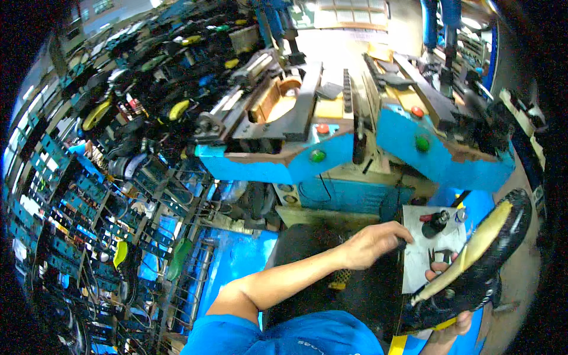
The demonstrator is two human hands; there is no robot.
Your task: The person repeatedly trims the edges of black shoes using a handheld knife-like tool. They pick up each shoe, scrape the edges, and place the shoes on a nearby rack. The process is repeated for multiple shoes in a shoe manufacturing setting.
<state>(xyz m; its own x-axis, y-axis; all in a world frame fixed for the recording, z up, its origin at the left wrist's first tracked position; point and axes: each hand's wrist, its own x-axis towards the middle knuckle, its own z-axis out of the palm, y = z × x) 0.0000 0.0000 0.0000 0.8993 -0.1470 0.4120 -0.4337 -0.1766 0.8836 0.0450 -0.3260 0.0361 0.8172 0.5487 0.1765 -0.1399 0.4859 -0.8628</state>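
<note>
A black shoe, tilted with its cream underside up, is at the right. My right hand grips it from below; some of its fingers show past the sole's near side, and the rest are hidden behind the shoe. Left of the shoe, my left hand hovers with fingers bent and pressed together, slightly smeared by motion. Something small and dark shows at its fingertips, too unclear to name. Beyond the shoe lies a white sheet with a dark bottle and a small clear jar on it.
A blue machine with two stations stands ahead, with green buttons and red buttons on its front. Racks crowded with shoes and coloured shoe forms fill the left. A black seat-like surface lies under my left forearm.
</note>
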